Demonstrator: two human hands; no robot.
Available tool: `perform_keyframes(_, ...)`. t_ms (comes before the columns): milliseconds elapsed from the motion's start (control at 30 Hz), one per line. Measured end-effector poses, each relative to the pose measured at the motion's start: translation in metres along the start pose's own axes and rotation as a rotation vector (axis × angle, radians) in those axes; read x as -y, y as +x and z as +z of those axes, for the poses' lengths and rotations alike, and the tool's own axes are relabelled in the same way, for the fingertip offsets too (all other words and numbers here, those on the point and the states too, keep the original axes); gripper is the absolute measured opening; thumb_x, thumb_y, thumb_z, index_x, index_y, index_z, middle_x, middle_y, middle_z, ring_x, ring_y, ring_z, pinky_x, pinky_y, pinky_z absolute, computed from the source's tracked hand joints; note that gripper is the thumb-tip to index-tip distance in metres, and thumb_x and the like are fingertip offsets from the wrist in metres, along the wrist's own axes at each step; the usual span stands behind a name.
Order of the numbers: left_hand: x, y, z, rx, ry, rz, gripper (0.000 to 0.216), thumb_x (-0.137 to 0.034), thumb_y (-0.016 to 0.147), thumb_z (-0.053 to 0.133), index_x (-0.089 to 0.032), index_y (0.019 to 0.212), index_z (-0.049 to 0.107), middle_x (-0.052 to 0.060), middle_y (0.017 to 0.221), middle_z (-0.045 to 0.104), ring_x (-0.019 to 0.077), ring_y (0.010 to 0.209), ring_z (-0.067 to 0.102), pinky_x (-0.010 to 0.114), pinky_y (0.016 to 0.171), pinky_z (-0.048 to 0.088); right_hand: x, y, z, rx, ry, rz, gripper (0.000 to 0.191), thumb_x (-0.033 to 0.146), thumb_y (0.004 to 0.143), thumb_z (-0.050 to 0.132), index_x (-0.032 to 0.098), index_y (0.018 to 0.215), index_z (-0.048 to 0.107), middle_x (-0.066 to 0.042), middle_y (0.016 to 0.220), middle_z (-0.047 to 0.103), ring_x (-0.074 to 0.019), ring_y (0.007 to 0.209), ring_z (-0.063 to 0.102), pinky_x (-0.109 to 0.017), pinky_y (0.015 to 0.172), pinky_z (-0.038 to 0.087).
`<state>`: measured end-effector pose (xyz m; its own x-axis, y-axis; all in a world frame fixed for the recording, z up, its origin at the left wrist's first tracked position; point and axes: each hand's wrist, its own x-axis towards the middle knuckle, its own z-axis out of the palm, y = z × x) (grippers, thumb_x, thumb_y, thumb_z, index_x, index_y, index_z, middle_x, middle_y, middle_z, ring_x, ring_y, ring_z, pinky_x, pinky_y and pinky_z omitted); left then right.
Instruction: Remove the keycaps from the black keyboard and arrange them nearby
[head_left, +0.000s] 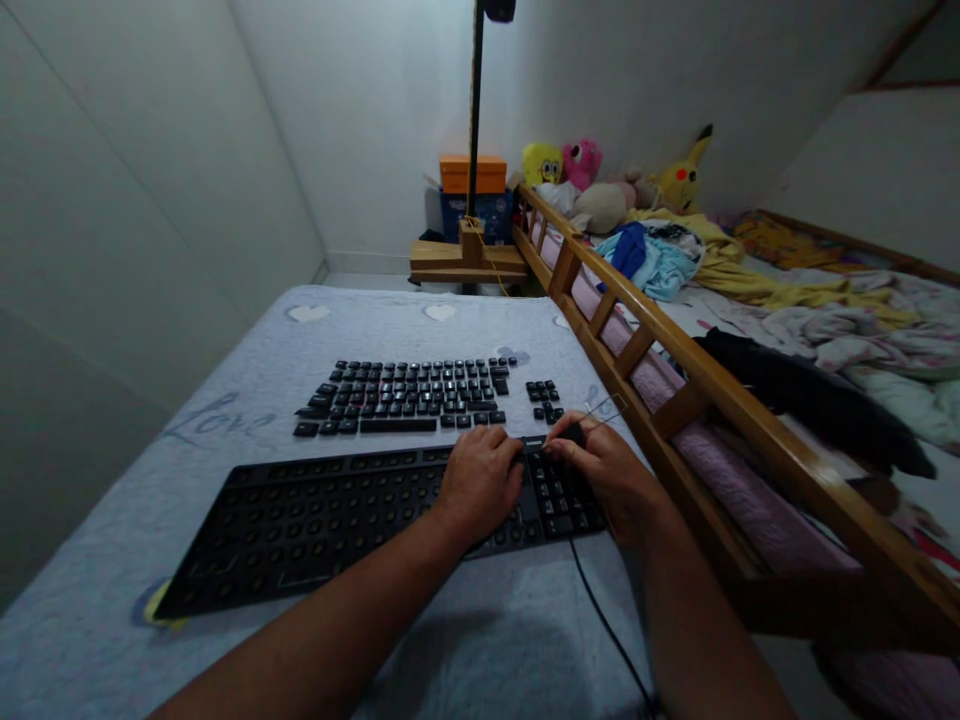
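Observation:
A black keyboard (337, 520) lies slightly aslant on the light blue bedspread, its main section stripped to bare key sockets. Keycaps (559, 524) still sit on its number pad at the right end. My left hand (480, 480) grips the keyboard just left of the number pad, fingers bent toward the far edge. Over the pad's top right, my right hand (604, 465) pinches a wire keycap puller (575, 433) with a black handle; its thin loop points up and right. Whether the puller touches a key is hidden by the fingers.
Loose keycaps (397, 425) lie in keyboard order beyond the keyboard, with a smaller group (541, 386) to their right. A black cable (600, 610) runs toward me. The wooden bed rail (675, 375) borders the right side. A stand (469, 255) rises behind.

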<state>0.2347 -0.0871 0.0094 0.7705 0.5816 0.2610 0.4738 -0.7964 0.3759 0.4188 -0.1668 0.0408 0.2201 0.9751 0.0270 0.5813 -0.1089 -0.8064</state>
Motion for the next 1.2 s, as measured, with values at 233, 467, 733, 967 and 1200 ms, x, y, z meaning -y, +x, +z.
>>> perform_keyframes(233,0.003,-0.002,0.005,-0.072,-0.112,0.034,0.021,-0.034,0.086,0.066,-0.022,0.103,0.066,0.005,0.099,0.063,0.0233,0.096,0.054,0.038,0.086,0.042,0.008,-0.004,0.002,-0.01,-0.076,-0.08,0.01,0.029,0.089,0.058,0.02,0.091,0.062,-0.001,0.087,0.065,-0.0174,0.083,0.061,-0.029,0.077,0.043)
perform_keyframes(467,0.003,-0.001,0.004,-0.096,-0.123,0.03,0.01,-0.027,0.088,0.064,-0.021,0.095,0.069,0.004,0.093,0.066,0.0224,0.092,0.056,0.038,0.084,0.041,0.01,-0.004,0.003,0.008,-0.088,-0.085,0.011,0.03,0.09,0.057,0.02,0.091,0.063,-0.002,0.088,0.066,-0.0183,0.084,0.062,-0.03,0.077,0.043)
perform_keyframes(733,0.002,-0.002,0.005,-0.187,-0.164,0.039,0.009,-0.024,0.082,0.068,-0.021,0.089,0.071,0.004,0.087,0.067,0.0227,0.088,0.059,0.04,0.085,0.041,0.008,-0.005,0.009,-0.074,-0.026,-0.123,0.013,0.03,0.089,0.057,0.019,0.085,0.063,-0.001,0.078,0.065,-0.0169,0.076,0.06,-0.028,0.07,0.043)
perform_keyframes(967,0.001,-0.001,0.004,-0.256,-0.198,0.047,0.009,-0.023,0.08,0.068,-0.021,0.088,0.071,0.003,0.083,0.067,0.0226,0.085,0.06,0.041,0.084,0.041,0.011,-0.002,0.017,-0.216,0.104,-0.123,0.024,0.029,0.091,0.051,0.019,0.075,0.065,0.0,0.071,0.063,-0.0155,0.072,0.059,-0.027,0.07,0.043)
perform_keyframes(1200,-0.001,-0.002,0.001,-0.316,-0.229,0.058,0.008,-0.023,0.08,0.068,-0.02,0.086,0.071,0.003,0.082,0.068,0.0218,0.084,0.06,0.041,0.084,0.042,0.007,0.0,0.025,-0.306,0.326,-0.03,0.026,0.032,0.089,0.051,0.018,0.071,0.063,0.0,0.069,0.063,-0.0138,0.064,0.055,-0.026,0.063,0.043)
